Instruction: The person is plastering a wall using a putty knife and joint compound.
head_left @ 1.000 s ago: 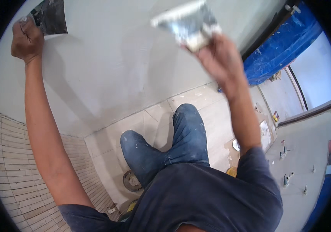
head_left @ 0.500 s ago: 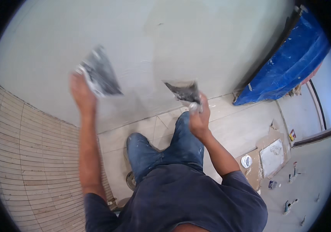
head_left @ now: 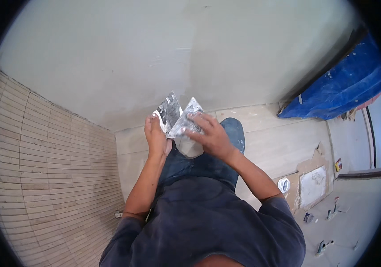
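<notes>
The left hand (head_left: 156,137) is raised in front of the chest with its fingers closed around the lower end of a flat putty blade (head_left: 171,112), a dark metal one smeared with pale filler, which stands up from the thumb side of that hand and tilts slightly toward the other hand. Just beside it, the right hand (head_left: 211,137) is clamped on a second putty blade (head_left: 189,119), its fingers spread over the upper face and the thumb hidden beneath; this blade sticks out ahead of the fingertips and leans leftward. The two blades meet edge to face above the gap between the hands, so each tool lies directly past the fingertips of the hand that holds it and touches the other tool. The hands themselves sit close together, nearly touching at the heel of the thumbs.

Below both hands are the person's knees in blue jeans (head_left: 226,155) flecked with white, and nearer the camera a dark blue shirt (head_left: 208,227). Beyond the blades, past the fingertips, rises a smooth grey plastered wall (head_left: 155,53). To the left of the left hand runs a wall of narrow beige tiles (head_left: 34,178). Under the legs lies a pale tiled floor (head_left: 284,138). Well to the right of the right hand are a blue tarpaulin (head_left: 350,89), a flattened piece of cardboard (head_left: 310,184) and a small round white tub (head_left: 284,184) on the floor
</notes>
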